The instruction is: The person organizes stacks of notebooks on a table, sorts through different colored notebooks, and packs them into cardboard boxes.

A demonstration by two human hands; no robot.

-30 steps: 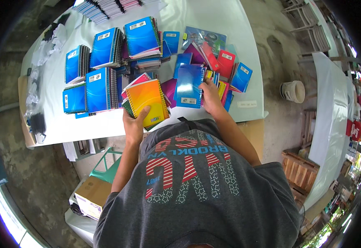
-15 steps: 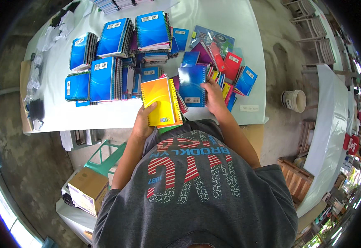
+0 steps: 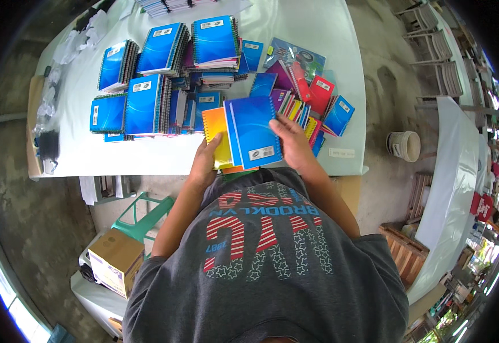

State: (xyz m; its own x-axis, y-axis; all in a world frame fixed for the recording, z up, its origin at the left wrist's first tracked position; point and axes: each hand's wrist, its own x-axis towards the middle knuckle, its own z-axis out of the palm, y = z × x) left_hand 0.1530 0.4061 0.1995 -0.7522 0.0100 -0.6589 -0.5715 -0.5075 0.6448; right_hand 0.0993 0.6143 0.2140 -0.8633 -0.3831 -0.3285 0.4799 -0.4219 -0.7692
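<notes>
My left hand is closed around the left edge of a small stack with a yellow-orange spiral notebook showing. Over that stack lies a blue spiral notebook, covering most of the yellow one. My right hand grips the blue notebook by its right, wire-bound edge, thumb on the cover. Both are held at the table's near edge, in front of my body. Just beyond my right hand is a loose pile of notebooks, among them a red notebook and a blue notebook.
Several stacks of blue spiral notebooks stand on the left of the white-covered table. A clear plastic packet lies at the back right. On the floor are a white bucket, a green stool and a cardboard box.
My right hand has brought the blue notebook leftward and nearer, from beside the yellow notebook to on top of it. My left hand still holds the yellow one.
</notes>
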